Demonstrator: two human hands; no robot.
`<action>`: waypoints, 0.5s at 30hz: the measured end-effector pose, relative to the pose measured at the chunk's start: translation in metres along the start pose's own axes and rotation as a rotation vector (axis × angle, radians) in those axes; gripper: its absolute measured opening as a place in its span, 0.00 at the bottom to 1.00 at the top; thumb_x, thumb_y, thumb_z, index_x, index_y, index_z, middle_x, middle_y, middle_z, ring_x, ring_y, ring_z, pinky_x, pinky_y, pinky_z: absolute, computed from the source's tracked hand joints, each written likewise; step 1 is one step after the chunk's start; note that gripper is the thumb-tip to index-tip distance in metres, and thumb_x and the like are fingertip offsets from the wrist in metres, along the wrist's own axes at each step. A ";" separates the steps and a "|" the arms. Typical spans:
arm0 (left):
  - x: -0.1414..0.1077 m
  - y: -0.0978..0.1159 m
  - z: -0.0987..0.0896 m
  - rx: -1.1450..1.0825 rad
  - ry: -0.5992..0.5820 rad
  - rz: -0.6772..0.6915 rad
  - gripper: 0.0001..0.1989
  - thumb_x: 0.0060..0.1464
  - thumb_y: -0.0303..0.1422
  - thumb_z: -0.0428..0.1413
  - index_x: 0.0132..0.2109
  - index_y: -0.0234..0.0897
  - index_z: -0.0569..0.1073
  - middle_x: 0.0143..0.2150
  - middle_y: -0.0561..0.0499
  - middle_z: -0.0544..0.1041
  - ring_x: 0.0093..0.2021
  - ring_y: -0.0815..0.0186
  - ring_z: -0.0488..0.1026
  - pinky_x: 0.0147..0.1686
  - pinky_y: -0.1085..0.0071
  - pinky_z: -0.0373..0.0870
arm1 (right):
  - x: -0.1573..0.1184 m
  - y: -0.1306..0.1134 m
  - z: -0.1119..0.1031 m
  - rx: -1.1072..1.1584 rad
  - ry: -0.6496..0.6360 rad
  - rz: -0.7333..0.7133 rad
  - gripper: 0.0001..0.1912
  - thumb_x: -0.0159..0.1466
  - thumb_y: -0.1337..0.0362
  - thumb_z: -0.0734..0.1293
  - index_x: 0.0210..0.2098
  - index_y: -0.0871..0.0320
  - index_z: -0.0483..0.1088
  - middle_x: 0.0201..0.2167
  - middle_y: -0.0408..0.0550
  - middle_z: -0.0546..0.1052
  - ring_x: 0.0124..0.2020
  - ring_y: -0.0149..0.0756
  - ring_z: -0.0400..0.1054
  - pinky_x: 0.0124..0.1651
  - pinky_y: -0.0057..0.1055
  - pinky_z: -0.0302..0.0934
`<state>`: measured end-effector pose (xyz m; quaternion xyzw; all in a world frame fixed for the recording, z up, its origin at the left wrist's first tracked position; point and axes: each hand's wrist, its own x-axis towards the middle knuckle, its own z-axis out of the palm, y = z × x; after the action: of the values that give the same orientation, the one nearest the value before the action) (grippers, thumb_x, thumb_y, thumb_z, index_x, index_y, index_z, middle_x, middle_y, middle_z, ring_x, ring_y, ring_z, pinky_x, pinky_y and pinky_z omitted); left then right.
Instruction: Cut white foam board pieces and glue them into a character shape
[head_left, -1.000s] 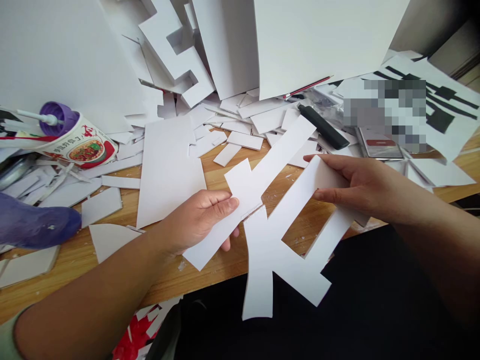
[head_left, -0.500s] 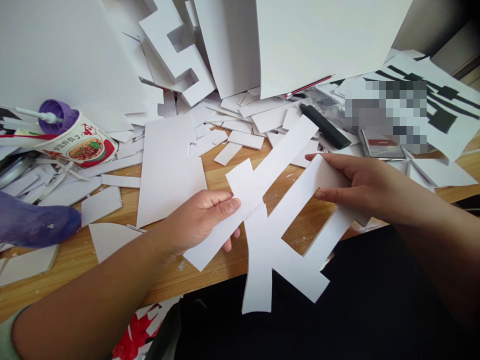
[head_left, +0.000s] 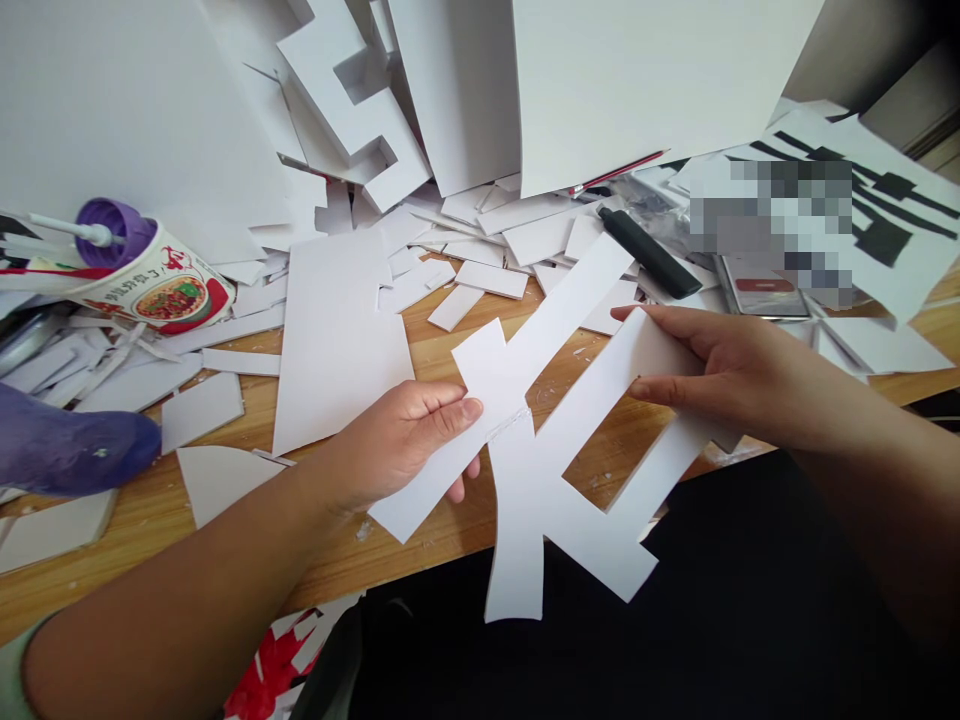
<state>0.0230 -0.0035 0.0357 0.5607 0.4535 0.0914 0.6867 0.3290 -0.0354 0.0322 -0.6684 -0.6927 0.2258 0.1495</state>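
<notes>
Both hands hold white foam board cutouts over the table's front edge. My left hand (head_left: 420, 440) pinches a cross-shaped foam board piece (head_left: 559, 310), thumb on top and fingers beneath. My right hand (head_left: 720, 370) grips a second foam board piece (head_left: 517, 530), which has a rectangular opening and a curved leg pointing down. The two pieces meet at a rough seam with what looks like clear glue on it, just right of my left thumb. My right palm covers the far right end of the second piece.
Foam board scraps (head_left: 491, 280) litter the wooden table (head_left: 442, 360). A black cylinder-like tool (head_left: 651, 255), a red pencil (head_left: 619, 172) and a phone (head_left: 761, 290) lie behind my right hand. At left stand a printed paper cup (head_left: 176, 285) and a purple bottle (head_left: 75, 440). Large white boards (head_left: 652, 90) lean at the back.
Almost nothing differs. The joined foam board pieces have shifted very slightly, the lower leg a little upward; both hands keep their hold.
</notes>
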 end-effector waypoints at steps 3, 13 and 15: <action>0.000 0.001 0.000 0.004 -0.005 -0.007 0.17 0.62 0.44 0.52 0.31 0.36 0.70 0.24 0.55 0.78 0.20 0.73 0.75 0.18 0.83 0.69 | 0.000 -0.002 -0.001 -0.002 -0.012 -0.005 0.32 0.57 0.46 0.69 0.59 0.45 0.64 0.46 0.40 0.78 0.34 0.40 0.74 0.27 0.30 0.63; -0.003 0.002 0.000 0.025 -0.003 -0.017 0.18 0.61 0.46 0.52 0.31 0.36 0.69 0.24 0.54 0.78 0.20 0.72 0.75 0.19 0.82 0.69 | -0.001 -0.005 -0.001 0.070 -0.039 0.016 0.32 0.57 0.46 0.70 0.58 0.48 0.65 0.46 0.44 0.78 0.38 0.44 0.74 0.28 0.29 0.64; -0.003 0.003 0.001 0.033 0.003 -0.027 0.19 0.61 0.46 0.51 0.31 0.35 0.69 0.24 0.54 0.78 0.20 0.72 0.75 0.19 0.81 0.69 | -0.001 -0.006 -0.001 0.124 -0.047 0.022 0.32 0.57 0.47 0.70 0.58 0.50 0.65 0.39 0.43 0.80 0.32 0.42 0.74 0.27 0.29 0.64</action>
<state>0.0230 -0.0049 0.0395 0.5656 0.4635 0.0755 0.6779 0.3246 -0.0364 0.0362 -0.6598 -0.6735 0.2855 0.1720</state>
